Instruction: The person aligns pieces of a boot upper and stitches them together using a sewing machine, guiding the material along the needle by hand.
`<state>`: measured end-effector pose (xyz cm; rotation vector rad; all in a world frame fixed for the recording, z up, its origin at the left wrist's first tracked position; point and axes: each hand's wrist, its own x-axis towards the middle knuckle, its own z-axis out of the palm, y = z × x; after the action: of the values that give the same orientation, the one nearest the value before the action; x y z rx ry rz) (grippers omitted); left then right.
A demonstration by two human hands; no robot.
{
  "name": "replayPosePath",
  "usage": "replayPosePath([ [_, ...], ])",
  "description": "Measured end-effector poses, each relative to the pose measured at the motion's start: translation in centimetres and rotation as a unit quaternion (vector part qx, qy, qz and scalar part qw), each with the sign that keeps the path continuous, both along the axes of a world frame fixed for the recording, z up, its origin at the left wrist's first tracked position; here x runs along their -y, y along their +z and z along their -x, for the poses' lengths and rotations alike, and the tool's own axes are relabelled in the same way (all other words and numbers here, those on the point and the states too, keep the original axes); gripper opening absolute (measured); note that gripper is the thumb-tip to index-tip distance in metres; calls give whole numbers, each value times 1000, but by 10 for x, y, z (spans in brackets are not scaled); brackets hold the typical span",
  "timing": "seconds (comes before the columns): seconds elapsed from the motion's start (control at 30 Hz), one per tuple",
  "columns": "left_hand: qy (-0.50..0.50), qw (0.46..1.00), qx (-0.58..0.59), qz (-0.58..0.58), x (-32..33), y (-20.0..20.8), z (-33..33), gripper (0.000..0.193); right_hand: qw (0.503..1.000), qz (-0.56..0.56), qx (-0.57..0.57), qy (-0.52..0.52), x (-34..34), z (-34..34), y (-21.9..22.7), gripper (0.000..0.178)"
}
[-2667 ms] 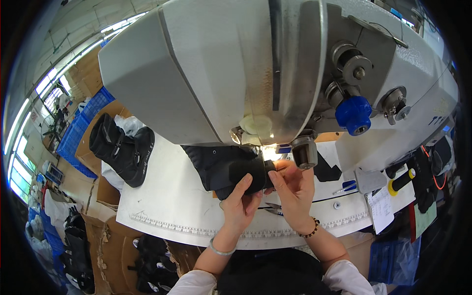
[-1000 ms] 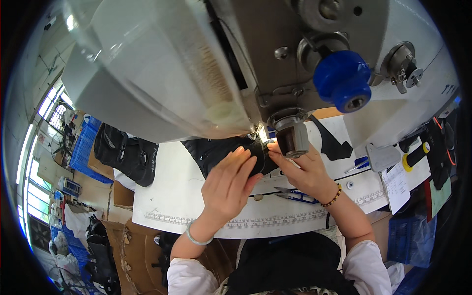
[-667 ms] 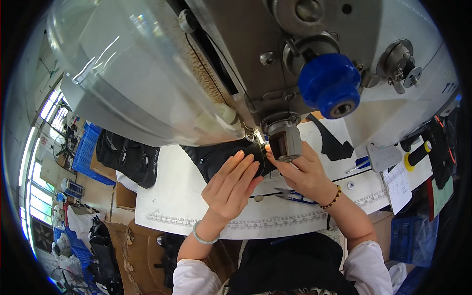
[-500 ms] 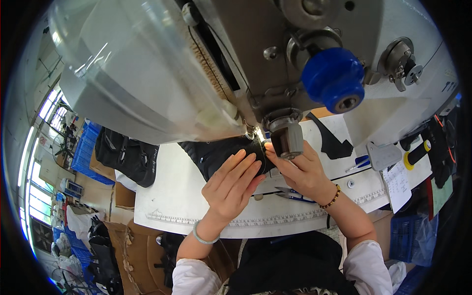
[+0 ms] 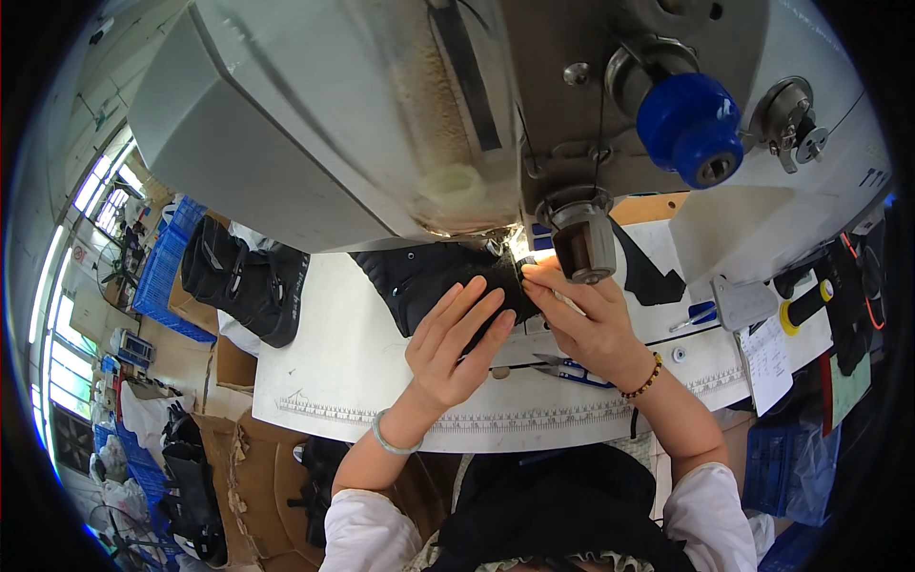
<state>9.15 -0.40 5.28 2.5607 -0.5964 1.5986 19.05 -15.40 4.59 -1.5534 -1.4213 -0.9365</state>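
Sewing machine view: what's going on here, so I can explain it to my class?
A person has both hands on a black piece under the sewing machine. The left hand lies over it; the right hand's fingertips are at its right edge, near the light. Snips and a black boot are nearby.

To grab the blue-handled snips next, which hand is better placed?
Probably the right hand: the blue-handled snips lie close to its wrist, while the left hand rests on the black workpiece, farther away.
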Motion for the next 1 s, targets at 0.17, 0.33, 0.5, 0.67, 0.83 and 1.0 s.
replayPosePath([
  [0.17, -12, 1000, 3, 9, -3, 2, -1, 15, 999, 44, 16, -13, 3, -2, 6, 30],
  [0.33, -26, 999, 25, -33, -8, 3, -3, 15, 995, 87, 5, 42, 16, -10, 15, 31],
  [0.5, -38, 997, 37, -59, -11, 1, -5, 15, 995, 78, 5, 61, 15, -13, 13, 29],
  [0.67, -49, 996, 22, -76, -16, 2, -3, 18, 994, 82, -41, 55, 13, -6, 12, 27],
  [0.83, -52, 995, 35, -74, -20, 1, -8, 15, 996, 69, -40, 28, 9, -2, 9, 26],
  [1.0, -47, 995, 69, -48, -22, 8, -20, 12, 996, 61, -71, 2, 5, -1, 8, 26],
])
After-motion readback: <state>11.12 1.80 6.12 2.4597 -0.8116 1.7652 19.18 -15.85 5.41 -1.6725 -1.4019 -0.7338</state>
